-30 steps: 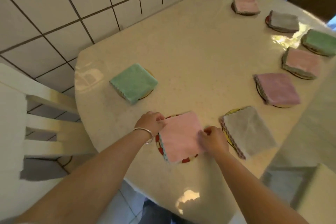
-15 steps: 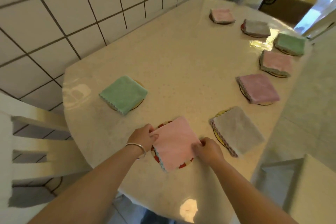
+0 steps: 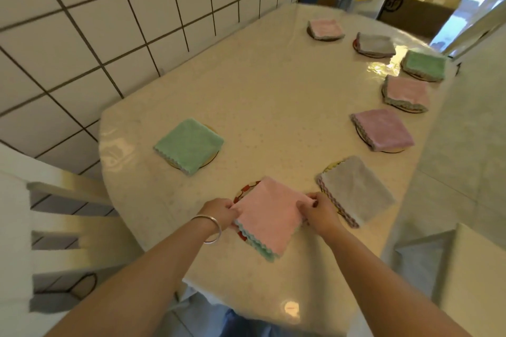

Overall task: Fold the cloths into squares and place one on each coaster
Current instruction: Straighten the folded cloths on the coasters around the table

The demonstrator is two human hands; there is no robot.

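head | left hand (image 3: 223, 213), right hand (image 3: 319, 212) pinch pink cloth (image 3: 269, 220) on coaster (image 3: 244, 192) | no readable writing

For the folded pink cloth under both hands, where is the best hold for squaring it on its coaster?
Probably the pink cloth is best pinched at its two opposite side corners, coming in from left and right as the left hand and right hand do. It lies flat, and its scalloped loose edges face the person.
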